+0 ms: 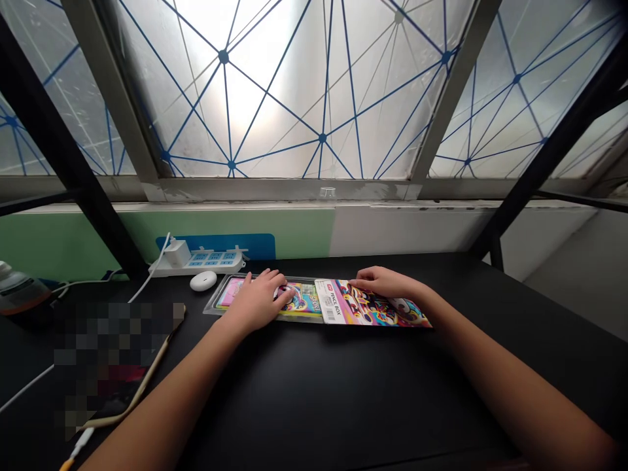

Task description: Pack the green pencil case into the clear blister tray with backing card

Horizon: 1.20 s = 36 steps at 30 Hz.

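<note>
Resting on a clear plastic tray (216, 301), the left hand (258, 302) sits over the colourful printed card inside it, near the middle of the frame. Its fingers (262, 280) are spread slightly and curved downward onto the card, though whether they pinch anything is hidden. Just to the right, a long printed sleeve (373, 304), with a white barcode label reading "PENCIL BOX", lies flat on the table and touches the tray's right end; whether the two overlap is hard to tell. The right hand (387, 282) lies along the sleeve's top edge, with its fingers (366, 275) close together and stretched toward the left hand. No firm grip shows there either.

Both forearms reach in from the bottom corners across a black table (343, 399). Left of the tray are a white oval case (203, 280) and a white power strip (196, 263) with a white plug (177, 252) and cable. A bottle (19, 291) stands at the left edge, and a blurred, tan-edged object (112, 360) lies at lower left. Behind the table runs a green and white wall (245, 229), with a blue panel (220, 246) above the strip. Frosted windows (275, 91) with blue lines fill the top of the frame.
</note>
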Motion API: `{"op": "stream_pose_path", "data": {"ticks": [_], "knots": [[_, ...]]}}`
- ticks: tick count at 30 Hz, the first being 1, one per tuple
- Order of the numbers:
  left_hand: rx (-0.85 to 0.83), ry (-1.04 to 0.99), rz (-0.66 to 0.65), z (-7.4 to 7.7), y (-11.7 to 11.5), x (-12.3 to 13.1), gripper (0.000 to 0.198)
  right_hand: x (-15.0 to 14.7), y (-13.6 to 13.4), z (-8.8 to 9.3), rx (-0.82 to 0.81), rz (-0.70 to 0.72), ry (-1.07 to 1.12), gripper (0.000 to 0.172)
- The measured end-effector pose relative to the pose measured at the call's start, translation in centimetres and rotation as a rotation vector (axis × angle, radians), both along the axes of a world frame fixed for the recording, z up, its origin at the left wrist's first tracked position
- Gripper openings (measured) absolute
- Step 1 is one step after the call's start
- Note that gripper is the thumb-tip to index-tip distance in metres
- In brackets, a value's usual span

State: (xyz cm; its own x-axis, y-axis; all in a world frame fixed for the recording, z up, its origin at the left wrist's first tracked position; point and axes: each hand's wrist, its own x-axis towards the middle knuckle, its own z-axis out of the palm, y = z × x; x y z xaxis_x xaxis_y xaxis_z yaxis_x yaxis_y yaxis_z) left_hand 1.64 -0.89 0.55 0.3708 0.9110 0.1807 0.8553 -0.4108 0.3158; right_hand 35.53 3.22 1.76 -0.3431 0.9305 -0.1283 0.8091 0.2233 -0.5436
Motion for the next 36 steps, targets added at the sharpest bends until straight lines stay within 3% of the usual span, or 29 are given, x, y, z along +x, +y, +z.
{"op": "stream_pose_path", "data": {"ticks": [6, 10, 17, 26, 32, 36], "knots": [[0.040, 0.046, -0.010, -0.7, 0.2, 0.1, 0.040, -3.4, -0.7, -1.4, 0.103, -0.036, 0.110, 0.047], [0.020, 0.061, -0.007, -0.9, 0.4, 0.0, 0.042, -3.6, -0.5, -1.7, 0.081, -0.052, 0.119, 0.047], [0.018, 0.068, -0.011, -0.9, 0.4, 0.0, 0.043, -1.2, 0.1, -0.2, 0.059, -0.080, 0.073, 0.042], [-0.005, 0.071, 0.003, -0.7, 0.3, 0.1, 0.045, -1.0, -0.6, 1.5, 0.129, -0.137, 0.017, 0.043], [0.012, 0.050, 0.043, -0.7, -0.4, 1.1, 0.040, -3.8, -1.4, 0.1, 0.168, -0.160, 0.061, 0.040], [-0.011, -0.076, 0.015, -0.6, -2.1, 2.8, 0.036, -6.3, -2.3, -1.0, 0.167, -0.141, 0.075, 0.039]]}}
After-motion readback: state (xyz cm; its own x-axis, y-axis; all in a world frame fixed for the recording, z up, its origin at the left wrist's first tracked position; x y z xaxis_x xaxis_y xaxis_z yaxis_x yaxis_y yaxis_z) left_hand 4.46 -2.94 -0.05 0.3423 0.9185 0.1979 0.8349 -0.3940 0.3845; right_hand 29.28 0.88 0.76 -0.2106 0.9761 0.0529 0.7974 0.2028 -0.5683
